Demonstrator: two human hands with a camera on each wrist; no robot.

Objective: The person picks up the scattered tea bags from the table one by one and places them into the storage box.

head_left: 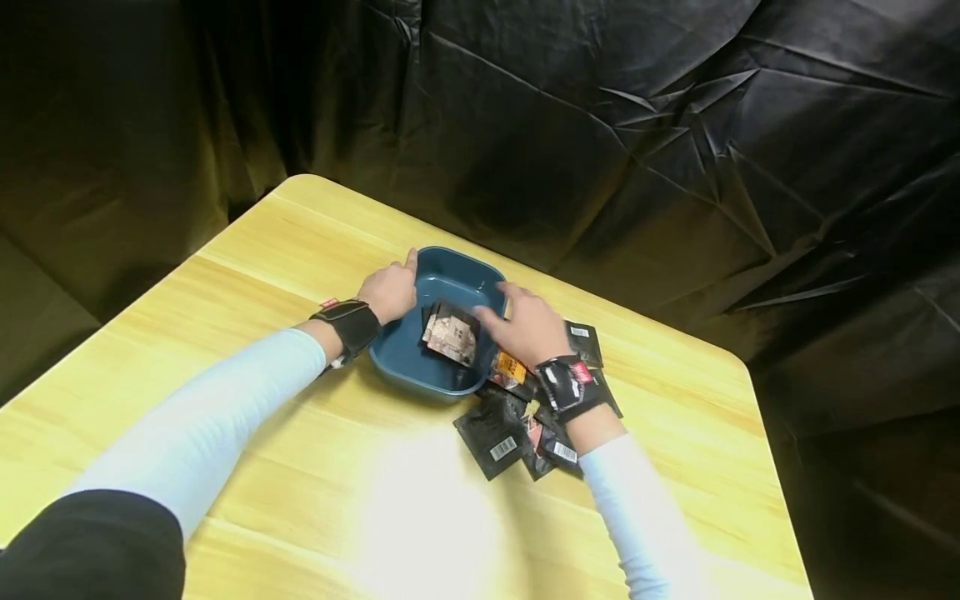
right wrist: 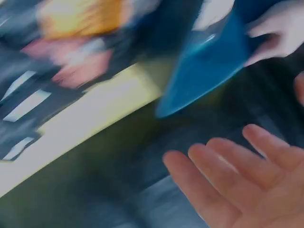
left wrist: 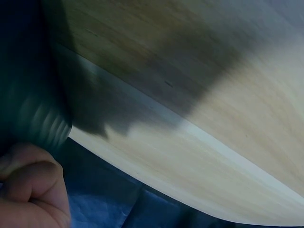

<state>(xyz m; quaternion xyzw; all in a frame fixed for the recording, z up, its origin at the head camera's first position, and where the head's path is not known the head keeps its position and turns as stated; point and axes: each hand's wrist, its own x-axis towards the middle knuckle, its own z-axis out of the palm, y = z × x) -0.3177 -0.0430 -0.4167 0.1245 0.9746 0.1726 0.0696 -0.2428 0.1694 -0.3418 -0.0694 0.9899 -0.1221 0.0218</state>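
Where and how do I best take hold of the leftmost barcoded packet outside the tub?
Probably pinch its near-left edge, coming from the near left: that edge of the packet lies uncovered against bare tabletop, while its right side meets the other packets.

A big white glare shines on the counter (head_left: 690, 417) in the head view; the black sheet (head_left: 675, 150) behind is dark with shiny creases; the left wrist view is dim and bluish, with a soft shadow; in the right one, the packets (right wrist: 71, 61) look very smeary.
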